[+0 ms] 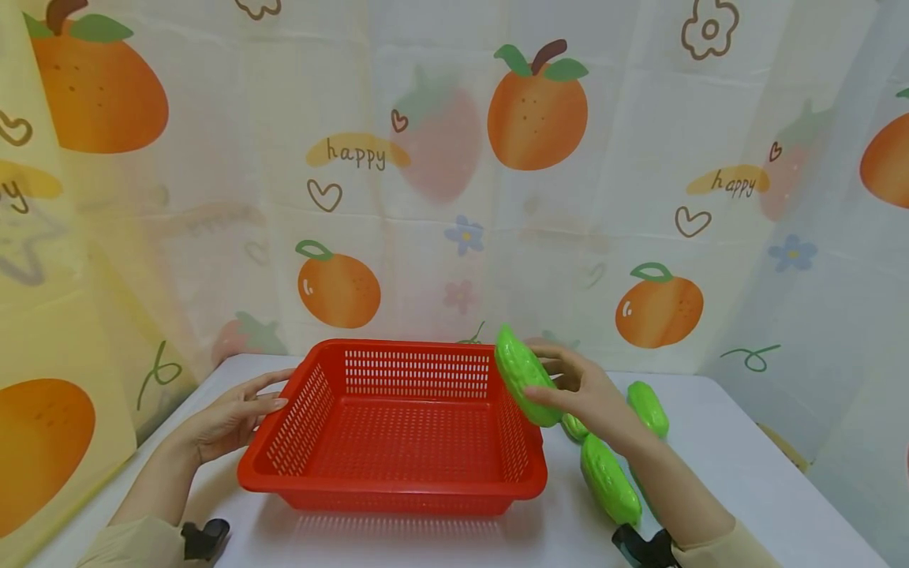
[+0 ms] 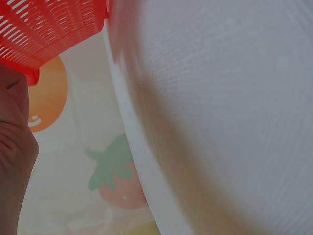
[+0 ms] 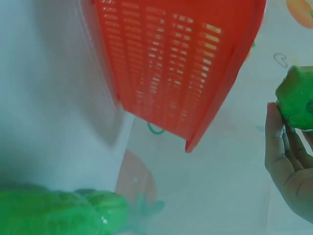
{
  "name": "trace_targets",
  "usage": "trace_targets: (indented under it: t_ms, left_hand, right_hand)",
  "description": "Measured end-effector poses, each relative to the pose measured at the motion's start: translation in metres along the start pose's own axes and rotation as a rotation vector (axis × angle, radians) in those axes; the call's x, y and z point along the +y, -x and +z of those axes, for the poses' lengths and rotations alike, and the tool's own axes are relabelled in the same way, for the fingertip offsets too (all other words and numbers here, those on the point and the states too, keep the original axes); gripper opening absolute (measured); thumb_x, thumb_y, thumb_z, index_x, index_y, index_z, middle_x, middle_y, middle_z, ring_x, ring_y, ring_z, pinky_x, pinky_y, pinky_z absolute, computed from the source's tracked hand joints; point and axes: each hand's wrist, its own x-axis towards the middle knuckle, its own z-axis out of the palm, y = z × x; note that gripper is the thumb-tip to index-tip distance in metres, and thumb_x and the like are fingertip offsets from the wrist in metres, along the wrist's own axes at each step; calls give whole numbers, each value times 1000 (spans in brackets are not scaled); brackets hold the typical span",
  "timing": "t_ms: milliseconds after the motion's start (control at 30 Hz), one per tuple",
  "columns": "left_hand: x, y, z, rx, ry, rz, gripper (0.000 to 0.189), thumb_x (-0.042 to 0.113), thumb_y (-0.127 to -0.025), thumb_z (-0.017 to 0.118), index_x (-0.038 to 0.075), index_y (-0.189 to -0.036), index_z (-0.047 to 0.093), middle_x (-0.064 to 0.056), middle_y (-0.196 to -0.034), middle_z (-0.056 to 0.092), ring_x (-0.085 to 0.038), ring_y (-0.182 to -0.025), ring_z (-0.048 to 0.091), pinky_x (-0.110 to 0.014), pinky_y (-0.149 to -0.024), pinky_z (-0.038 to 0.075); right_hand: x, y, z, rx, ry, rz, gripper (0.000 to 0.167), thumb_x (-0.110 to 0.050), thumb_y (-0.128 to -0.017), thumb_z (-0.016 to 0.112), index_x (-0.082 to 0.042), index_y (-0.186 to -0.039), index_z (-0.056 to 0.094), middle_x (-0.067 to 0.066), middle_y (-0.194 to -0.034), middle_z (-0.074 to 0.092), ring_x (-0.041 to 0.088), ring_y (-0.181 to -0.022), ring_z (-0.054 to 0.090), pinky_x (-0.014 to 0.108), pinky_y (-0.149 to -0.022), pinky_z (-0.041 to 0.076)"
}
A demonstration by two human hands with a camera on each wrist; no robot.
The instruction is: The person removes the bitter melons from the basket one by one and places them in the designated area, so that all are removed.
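Observation:
My right hand point(image 1: 578, 386) grips a green bitter melon point(image 1: 521, 375) between thumb and fingers, above the right rim of a red plastic basket point(image 1: 419, 487). In the right wrist view the held bitter melon point(image 3: 298, 98) shows end-on, in the fingers. At the basket's left rim, my left hand point(image 1: 230, 414) holds on with thumb and fingers; some fingertips are hidden. No items show inside the basket. More green bitter melons lie on the table right of it: one near point(image 1: 611, 481), one farther back point(image 1: 648, 409), and others partly hidden by the right arm.
The basket stands on a white table point(image 1: 738, 465). A curtain point(image 1: 440, 237) printed with oranges and strawberries hangs behind the table and along its sides. Both wrists carry black straps with small mounts point(image 1: 204, 539).

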Motion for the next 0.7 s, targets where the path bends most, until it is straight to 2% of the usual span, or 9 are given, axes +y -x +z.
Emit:
trace_targets:
  t_ms: [233, 433, 700]
  left_hand:
    - [0, 0, 1, 18, -9, -5, 38, 12, -106, 38, 33, -137, 42, 4, -115, 72, -14, -94, 74, -38, -86, 61]
    - [-1, 1, 1, 29, -14, -19, 38, 12, -106, 37, 34, -137, 42, 5, -114, 73, -13, -94, 75, -37, -86, 61]
    - [0, 1, 0, 12, -5, -11, 40, 11, -106, 36, 33, -140, 39, 5, -114, 72, -13, -93, 75, -38, -85, 61]
  right_hand:
    - [6, 8, -11, 32, 48, 36, 55, -31, -89, 71, -22, -140, 50, 16, -128, 61, 24, -101, 65, 33, -81, 57]
    - [5, 18, -21, 35, 72, 62, 55, -34, -91, 69, -24, -141, 48, 15, -131, 59, 25, -107, 63, 33, -85, 55]
    - [6, 31, -40, 29, 125, 116, 57, -38, -92, 67, -25, -143, 44, 15, -134, 56, 26, -111, 62, 33, -87, 53]
